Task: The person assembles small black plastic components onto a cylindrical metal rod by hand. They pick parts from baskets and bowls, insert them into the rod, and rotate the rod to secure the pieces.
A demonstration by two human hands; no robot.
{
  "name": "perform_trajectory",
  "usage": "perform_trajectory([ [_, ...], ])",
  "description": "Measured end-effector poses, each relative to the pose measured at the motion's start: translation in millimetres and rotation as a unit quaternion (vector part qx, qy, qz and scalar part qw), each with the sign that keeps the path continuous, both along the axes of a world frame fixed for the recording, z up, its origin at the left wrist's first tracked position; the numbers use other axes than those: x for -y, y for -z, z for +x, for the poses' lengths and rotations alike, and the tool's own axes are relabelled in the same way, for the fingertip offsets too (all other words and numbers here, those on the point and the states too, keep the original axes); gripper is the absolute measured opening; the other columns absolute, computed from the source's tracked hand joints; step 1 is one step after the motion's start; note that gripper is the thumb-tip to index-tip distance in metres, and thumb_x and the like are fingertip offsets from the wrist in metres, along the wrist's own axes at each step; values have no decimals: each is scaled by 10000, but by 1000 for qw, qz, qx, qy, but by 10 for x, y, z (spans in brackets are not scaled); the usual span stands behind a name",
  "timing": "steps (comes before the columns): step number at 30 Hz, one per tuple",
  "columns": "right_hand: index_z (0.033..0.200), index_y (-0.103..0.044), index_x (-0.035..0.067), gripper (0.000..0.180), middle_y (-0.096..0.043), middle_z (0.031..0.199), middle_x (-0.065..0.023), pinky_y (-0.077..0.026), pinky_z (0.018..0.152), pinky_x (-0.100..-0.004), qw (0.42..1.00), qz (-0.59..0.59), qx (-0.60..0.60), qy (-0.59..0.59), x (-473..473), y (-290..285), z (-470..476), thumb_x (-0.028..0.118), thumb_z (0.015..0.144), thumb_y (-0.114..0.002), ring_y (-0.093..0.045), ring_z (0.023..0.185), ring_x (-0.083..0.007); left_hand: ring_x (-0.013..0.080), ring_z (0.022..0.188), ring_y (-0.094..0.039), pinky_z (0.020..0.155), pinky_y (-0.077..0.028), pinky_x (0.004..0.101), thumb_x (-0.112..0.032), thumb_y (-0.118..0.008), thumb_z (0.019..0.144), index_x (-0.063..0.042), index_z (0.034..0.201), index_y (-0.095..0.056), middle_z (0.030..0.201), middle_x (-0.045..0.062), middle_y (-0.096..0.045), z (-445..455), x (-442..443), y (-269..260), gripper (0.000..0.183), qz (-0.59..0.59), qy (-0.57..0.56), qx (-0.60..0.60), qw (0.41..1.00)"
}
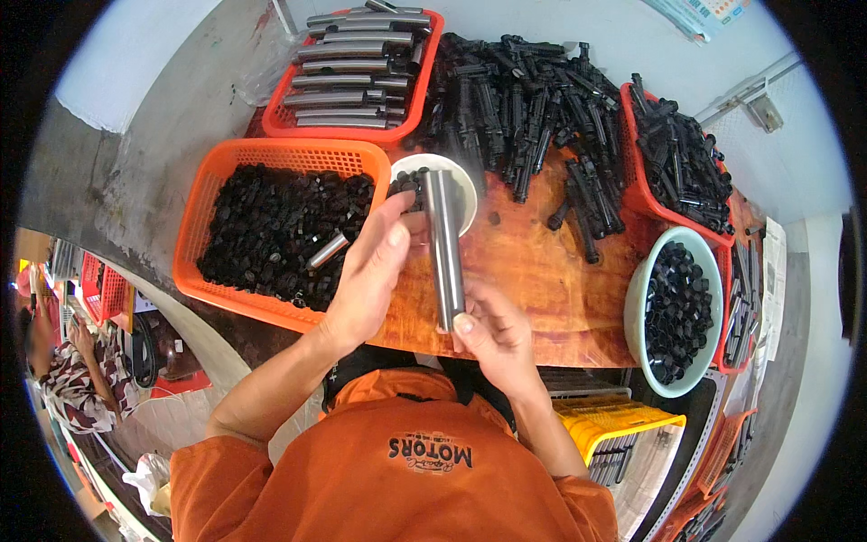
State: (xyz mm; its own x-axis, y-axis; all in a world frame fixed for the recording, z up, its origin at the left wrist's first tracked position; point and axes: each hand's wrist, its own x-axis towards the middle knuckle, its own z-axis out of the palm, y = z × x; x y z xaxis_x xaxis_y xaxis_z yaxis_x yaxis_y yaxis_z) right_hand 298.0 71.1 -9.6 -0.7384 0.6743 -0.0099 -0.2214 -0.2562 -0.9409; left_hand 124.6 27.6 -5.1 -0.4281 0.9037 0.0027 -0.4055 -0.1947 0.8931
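A polished metal tube [443, 254] stands nearly upright in the picture, its lower end pinched between the thumb and fingers of my right hand [498, 339]. Beside its upper half is my left hand [366, 278], thumb and index finger spread. Its other fingers reach towards the back of the tube; whether they touch it is hidden. A short metal rod [328, 251] with a dark end pokes out from behind my left hand, and I cannot tell if the hand holds it. Behind the tube is a white bowl [470, 196] containing small black parts [408, 181].
An orange basket [278, 150] of small black caps stands left, a red basket [352, 133] of metal tubes behind it. Black plastic parts [521, 101] heap on the wooden table [515, 284]. Right are a red basket [633, 183] and pale green bowl [637, 318]. A person [81, 379] sits far left.
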Motion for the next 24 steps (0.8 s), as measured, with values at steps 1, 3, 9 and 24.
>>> perform_trajectory([
  [1, 1262, -495, -23, 408, -624, 857, -68, -468, 560, -238, 992, 109, 61, 16, 5, -8, -4, 105, 903, -639, -576, 647, -106, 278, 1125, -542, 983, -428, 396, -374, -452, 991, -28, 1271, -455, 1188, 153, -557, -35, -11, -10, 445, -6, 24, 54, 998],
  [3, 1240, -516, -20, 437, -615, 827, -84, -467, 540, -254, 929, 322, 179, 48, 15, -18, -7, 115, 863, -690, -562, 601, -117, 293, 1065, -584, 971, -444, 412, -418, -432, 990, -49, 1251, -472, 1098, 138, -605, -98, -17, -52, 454, -18, 73, 160, 984],
  [9, 1208, -540, -8, 377, -614, 836, -49, -454, 567, -228, 986, 106, 124, -21, 39, 85, 15, 215, 920, -637, -535, 621, -86, 165, 561, -433, 559, -372, 299, -499, -453, 956, -110, 982, -554, 673, 27, -461, -40, -149, -138, 403, -15, 82, 325, 942],
  [24, 1172, -569, 10, 348, -639, 835, -31, -438, 564, -205, 983, -56, 159, -66, -107, 127, 24, 300, 983, -538, -532, 645, -70, 114, 524, -534, 470, -434, 228, -405, -530, 964, -68, 972, -552, 706, 42, -585, -111, -362, -54, 338, -31, -3, 78, 997],
])
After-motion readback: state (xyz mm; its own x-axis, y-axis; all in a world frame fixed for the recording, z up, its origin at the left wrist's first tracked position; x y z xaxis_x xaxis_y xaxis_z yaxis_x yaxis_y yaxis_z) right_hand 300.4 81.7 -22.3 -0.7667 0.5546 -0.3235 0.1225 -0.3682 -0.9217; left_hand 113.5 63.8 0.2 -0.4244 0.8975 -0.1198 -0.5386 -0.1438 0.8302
